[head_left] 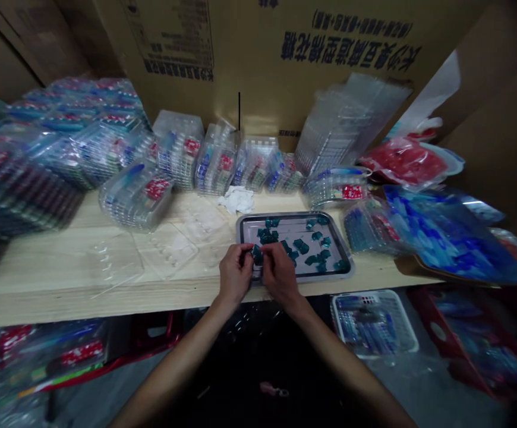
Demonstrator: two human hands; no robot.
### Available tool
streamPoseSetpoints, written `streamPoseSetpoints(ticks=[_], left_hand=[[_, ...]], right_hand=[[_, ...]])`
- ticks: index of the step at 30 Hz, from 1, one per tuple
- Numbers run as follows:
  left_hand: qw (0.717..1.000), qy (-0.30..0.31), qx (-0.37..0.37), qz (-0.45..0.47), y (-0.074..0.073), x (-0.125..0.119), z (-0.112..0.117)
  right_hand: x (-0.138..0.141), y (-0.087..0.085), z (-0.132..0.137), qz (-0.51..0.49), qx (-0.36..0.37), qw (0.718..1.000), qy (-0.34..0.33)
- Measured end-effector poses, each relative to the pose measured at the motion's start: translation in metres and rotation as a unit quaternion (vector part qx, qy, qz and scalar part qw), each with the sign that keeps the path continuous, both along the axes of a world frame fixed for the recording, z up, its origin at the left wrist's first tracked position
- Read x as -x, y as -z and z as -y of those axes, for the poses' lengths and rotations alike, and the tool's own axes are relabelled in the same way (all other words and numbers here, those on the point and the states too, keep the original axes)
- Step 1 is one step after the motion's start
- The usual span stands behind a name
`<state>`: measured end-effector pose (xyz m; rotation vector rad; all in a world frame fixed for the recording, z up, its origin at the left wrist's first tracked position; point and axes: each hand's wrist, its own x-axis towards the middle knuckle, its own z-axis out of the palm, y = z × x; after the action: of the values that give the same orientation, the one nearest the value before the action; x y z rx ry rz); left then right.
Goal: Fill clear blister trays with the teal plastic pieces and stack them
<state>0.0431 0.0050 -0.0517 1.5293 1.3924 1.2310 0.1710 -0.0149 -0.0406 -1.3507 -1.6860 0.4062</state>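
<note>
Between the fingertips of both hands is a small dark teal piece [257, 254], held over the near left edge of a grey metal tray [347, 261]. My left hand [235, 270] pinches it from the left. From the other side my right hand [280, 270] grips it, the fingers curled. Several loose teal pieces [302, 246] like it lie scattered in the tray. What exactly these pieces are, I cannot make out. Clear plastic trays [164, 249] with moulded hollows rest on the wooden table to the left of my hands.
Stacked clear packs [136, 193] with red-and-white and blue contents line the table's back and left. A crumpled white tissue [237, 200] lies behind the tray. Blue pieces [450, 235] fill a box at right. A large cardboard box [249, 59] stands behind; a white basket [374, 324] sits below.
</note>
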Motion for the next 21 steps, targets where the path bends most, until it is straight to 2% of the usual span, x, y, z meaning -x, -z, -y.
streamPoseSetpoints(ticks=[2, 5, 8, 11, 14, 17, 21], left_hand=[[1.0, -0.002, -0.017, -0.004, -0.001, -0.001, 0.002], [1.0, -0.001, -0.017, 0.014, -0.003, -0.001, 0.004], [0.996, -0.011, 0.025, 0.086, -0.001, 0.0, 0.003], [0.982, -0.022, 0.063, 0.179, 0.001, 0.001, -0.001], [0.972, -0.021, 0.067, 0.225, -0.001, 0.004, -0.004], [0.979, -0.019, 0.029, 0.203, -0.004, 0.006, -0.005], [0.987, -0.006, -0.035, 0.159, -0.002, 0.007, -0.004]], right_hand=[[-0.007, -0.013, 0.01, 0.029, 0.036, 0.999, -0.006], [-0.01, -0.028, 0.035, 0.189, 0.114, 0.975, -0.027], [-0.004, -0.029, 0.055, 0.283, 0.151, 0.947, -0.025], [0.002, -0.023, 0.058, 0.281, 0.179, 0.943, -0.027], [0.004, -0.022, 0.052, 0.257, 0.182, 0.949, -0.028], [0.005, -0.025, 0.057, 0.243, 0.178, 0.953, -0.01], [0.001, -0.018, 0.08, 0.163, 0.257, 0.952, -0.035]])
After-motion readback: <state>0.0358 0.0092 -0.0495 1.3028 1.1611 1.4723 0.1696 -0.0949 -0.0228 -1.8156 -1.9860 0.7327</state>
